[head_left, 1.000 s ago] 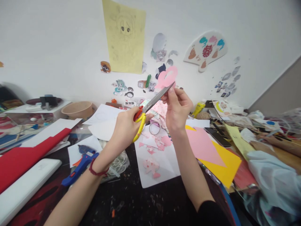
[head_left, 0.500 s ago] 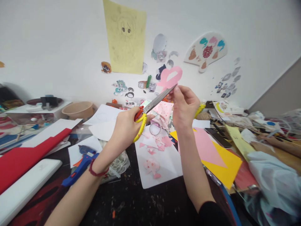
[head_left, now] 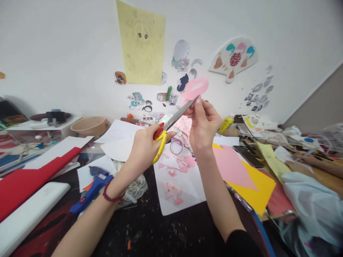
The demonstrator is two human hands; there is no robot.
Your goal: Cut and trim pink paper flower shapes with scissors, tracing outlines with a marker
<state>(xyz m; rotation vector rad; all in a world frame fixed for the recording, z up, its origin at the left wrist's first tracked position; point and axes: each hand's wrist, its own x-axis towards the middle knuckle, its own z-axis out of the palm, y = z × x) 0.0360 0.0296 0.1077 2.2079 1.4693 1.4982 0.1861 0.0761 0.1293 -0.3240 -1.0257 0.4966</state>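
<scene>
My left hand (head_left: 146,144) is closed around the yellow and red handles of a pair of scissors (head_left: 175,117), whose blades point up and to the right. The blade tips meet the lower edge of a pink paper cutout (head_left: 191,93) that has a slot-shaped hole in it. My right hand (head_left: 205,123) pinches this cutout from below, close to the tips. Beneath the hands, a white sheet (head_left: 184,198) lies on the dark table with pink paper scraps (head_left: 173,189) and a ring of clear tape (head_left: 176,146) on it.
A blue hot glue gun (head_left: 92,192) and a bag of white cord (head_left: 137,185) lie at left. Pink paper (head_left: 235,167) overlaps yellow paper (head_left: 264,194) at right. A long white case (head_left: 34,203) is at the left edge. Another person's arm (head_left: 318,162) shows far right.
My right hand has shifted slightly left and down along with the pink cutout, which now looks flatter and more tilted. The scissors have barely moved, their tips still at the paper.
</scene>
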